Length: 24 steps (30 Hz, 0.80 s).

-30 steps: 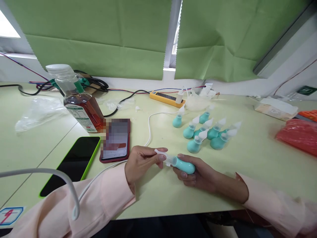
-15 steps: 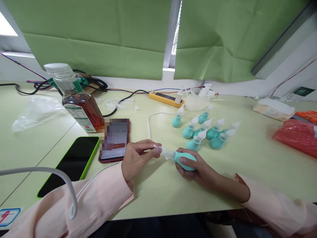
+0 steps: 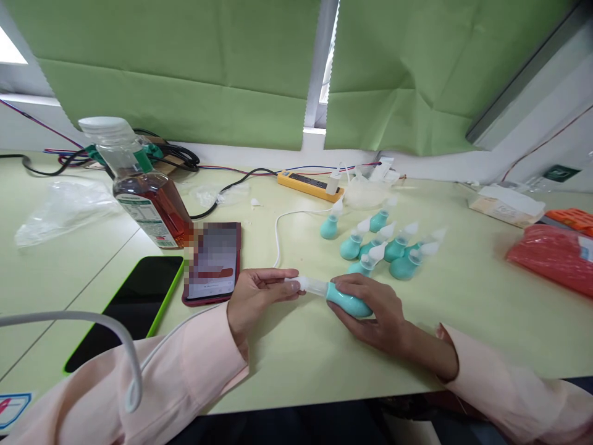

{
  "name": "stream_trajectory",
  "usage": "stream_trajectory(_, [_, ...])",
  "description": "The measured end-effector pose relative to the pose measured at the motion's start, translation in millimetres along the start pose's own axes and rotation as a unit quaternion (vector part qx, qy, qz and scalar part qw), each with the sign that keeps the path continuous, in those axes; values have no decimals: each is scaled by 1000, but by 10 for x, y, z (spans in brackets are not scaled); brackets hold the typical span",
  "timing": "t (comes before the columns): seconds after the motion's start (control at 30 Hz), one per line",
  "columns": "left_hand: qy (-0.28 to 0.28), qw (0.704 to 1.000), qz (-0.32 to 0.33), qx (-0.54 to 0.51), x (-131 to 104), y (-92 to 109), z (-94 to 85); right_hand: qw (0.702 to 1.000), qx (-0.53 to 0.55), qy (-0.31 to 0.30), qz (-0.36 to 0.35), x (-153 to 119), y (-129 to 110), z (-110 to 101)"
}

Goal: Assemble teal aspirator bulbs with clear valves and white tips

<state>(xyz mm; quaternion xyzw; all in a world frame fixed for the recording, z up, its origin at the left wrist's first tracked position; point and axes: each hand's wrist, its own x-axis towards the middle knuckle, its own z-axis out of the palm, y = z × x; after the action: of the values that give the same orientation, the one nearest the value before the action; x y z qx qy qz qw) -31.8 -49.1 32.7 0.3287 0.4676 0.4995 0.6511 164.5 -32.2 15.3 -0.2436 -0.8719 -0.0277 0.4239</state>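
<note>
My right hand is closed round the turquoise squeeze bulb, which lies on its side above the table with its neck pointing left. A translucent white nozzle sticks out of the bulb's neck. My left hand pinches the nozzle's far end between thumb and fingers, hiding the tip. Just beyond my right hand stand several similar turquoise bulbs with white tips, the nearest being a bulb close to my fingers.
Left of my hands lie a phone in a red case and a black phone with a green edge. Behind them stands a bottle of amber liquid. A yellow power strip lies at the back; a red plastic package sits at right.
My right hand has shifted its grip on the bulb, its fingers now lying over the top. The nozzle looks straighter between both hands. My left hand has barely moved.
</note>
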Motion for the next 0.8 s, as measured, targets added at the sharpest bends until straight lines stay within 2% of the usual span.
stream_trajectory(0.13, [-38,998,6,45,-12,11,-20,994,-70,-11,-84,5,53,-78])
stream_trajectory(0.27, [-96,994,-19,55,18,15,-43,988,-65,-26,-134,14,68,-152])
stream_trajectory(0.5, [-146,985,-60,64,60,49,-75,988,-58,-75,-123,35,110,-177])
stream_trajectory(0.8, [-194,976,-11,101,8,96,-99,991,87,-96,-39,66,125,-120])
